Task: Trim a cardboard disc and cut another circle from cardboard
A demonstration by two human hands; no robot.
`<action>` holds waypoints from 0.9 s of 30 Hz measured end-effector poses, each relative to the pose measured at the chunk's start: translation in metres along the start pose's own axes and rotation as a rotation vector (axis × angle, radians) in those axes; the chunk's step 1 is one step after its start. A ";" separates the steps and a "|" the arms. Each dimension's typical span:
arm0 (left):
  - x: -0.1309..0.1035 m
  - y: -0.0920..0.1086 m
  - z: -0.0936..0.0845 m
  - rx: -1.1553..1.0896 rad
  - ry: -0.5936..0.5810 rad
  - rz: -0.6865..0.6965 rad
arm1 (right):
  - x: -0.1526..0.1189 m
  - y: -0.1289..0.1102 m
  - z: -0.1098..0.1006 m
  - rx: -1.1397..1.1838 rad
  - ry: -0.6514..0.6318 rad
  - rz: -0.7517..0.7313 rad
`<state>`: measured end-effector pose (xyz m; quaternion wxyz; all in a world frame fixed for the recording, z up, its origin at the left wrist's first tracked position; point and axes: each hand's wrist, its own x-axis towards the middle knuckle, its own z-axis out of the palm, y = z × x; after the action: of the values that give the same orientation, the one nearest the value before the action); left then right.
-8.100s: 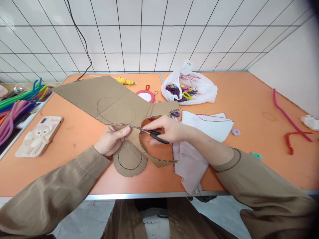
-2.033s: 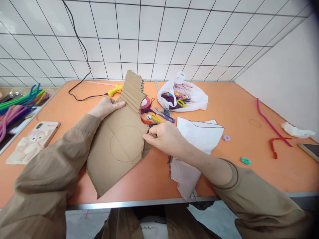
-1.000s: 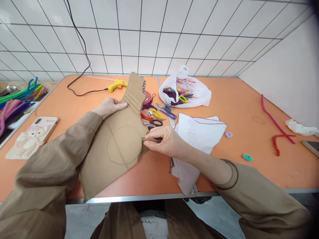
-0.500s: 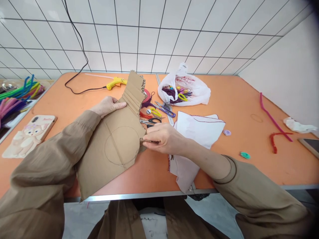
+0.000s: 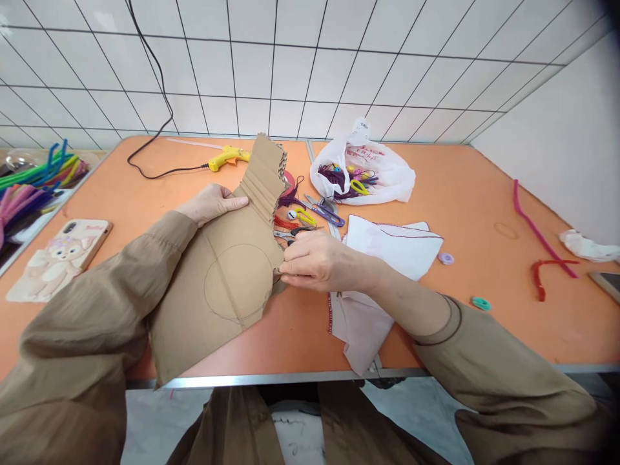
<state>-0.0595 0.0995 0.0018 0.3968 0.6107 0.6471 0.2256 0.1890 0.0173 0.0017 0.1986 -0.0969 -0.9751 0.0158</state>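
Observation:
A brown cardboard sheet (image 5: 194,316) with a drawn circle and a ragged right edge is tilted above the front of the table. My left hand (image 5: 213,205) grips its upper left edge, thumb on top and fingers underneath. At the torn right edge, just beside the circle, my right hand (image 5: 320,261) pinches a small bit of the cardboard; its fingertips partly hide that bit. Black-handled scissors (image 5: 290,234) lie right behind my right hand, partly covered by it. Under my right forearm is a white cloth (image 5: 387,248) with dark red stitched edging.
Purple scissors (image 5: 325,210), yellow thread snips (image 5: 305,216) and a white plastic bag (image 5: 387,174) of yarn lie behind. A yellow glue gun (image 5: 227,158) trails a black cord. A phone (image 5: 62,258) lies left; pipe cleaners (image 5: 542,226) and a green clip-like item (image 5: 481,303) lie right.
The view has shifted slightly. My right hand still pinches the cardboard edge, its fingers drawn a little closer together; my left hand keeps its hold.

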 end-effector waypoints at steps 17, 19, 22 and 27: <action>0.006 -0.006 -0.001 0.064 -0.023 0.029 | 0.022 0.002 -0.016 0.481 -0.266 0.256; 0.007 -0.008 -0.001 0.052 -0.026 0.031 | 0.023 0.005 -0.016 0.509 -0.283 0.238; 0.008 -0.008 -0.001 0.054 -0.021 0.019 | 0.025 0.008 -0.017 0.555 -0.326 0.239; 0.006 -0.006 0.000 0.070 -0.015 0.005 | 0.034 0.012 -0.023 0.640 -0.447 0.273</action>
<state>-0.0628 0.1043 -0.0041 0.3795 0.6274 0.6501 0.1994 0.1698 0.0355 0.0350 -0.0018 -0.1526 -0.9183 0.3653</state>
